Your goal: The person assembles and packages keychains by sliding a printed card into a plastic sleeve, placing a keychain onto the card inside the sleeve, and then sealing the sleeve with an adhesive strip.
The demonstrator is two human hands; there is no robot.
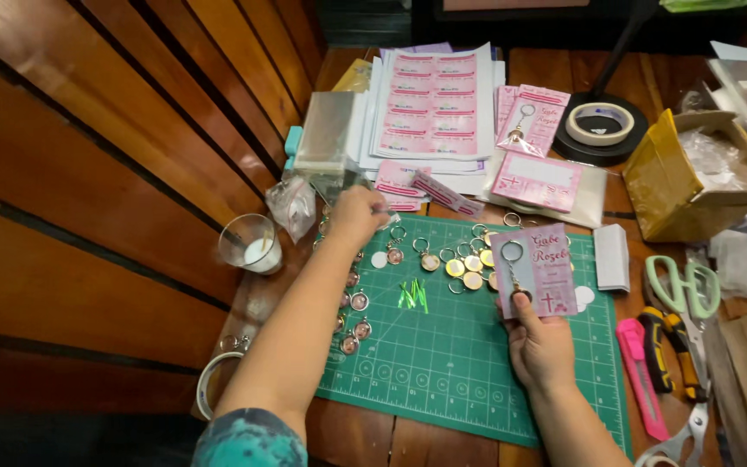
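My right hand (539, 346): grip closed on pink card (536, 270) with keychain (513, 270), upright over green cutting mat (460, 363). Left hand (354, 214): fingers pinched on clear sleeve (382, 210) at mat's far edge, beside round keychains (464, 264). Scissors (685, 290) right, on tabletop (391, 437).

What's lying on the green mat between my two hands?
In the head view, between left hand and right hand lie round gold keychains and small green strips on the green mat.

Single head view, looking steeply down and close over the green cutting mat (469, 363); wall at 9 o'clock, probably wood.
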